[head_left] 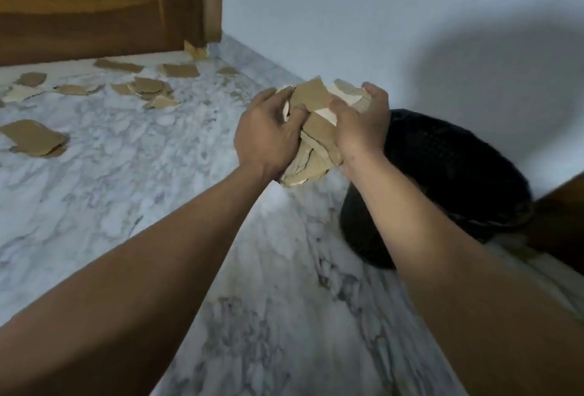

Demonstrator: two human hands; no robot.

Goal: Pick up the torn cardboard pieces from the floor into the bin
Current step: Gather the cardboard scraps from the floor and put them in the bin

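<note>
A bundle of torn brown cardboard pieces (316, 139) is held up in the air between both hands. My left hand (268, 133) grips its left side with curled fingers. My right hand (360, 124) grips its right side. The bundle hangs just left of the black mesh bin (448, 174), which stands on the floor against the wall, partly hidden by my right forearm. Several more torn cardboard pieces (148, 87) lie scattered on the marble floor (126, 193) at the left, with a larger piece (34, 138) nearer to me.
A brown wooden door (94, 7) closes off the far left, with a scrap of cardboard (196, 51) at its corner. A white wall (379, 16) runs behind the bin. A dark wooden edge (562, 215) juts in at the right.
</note>
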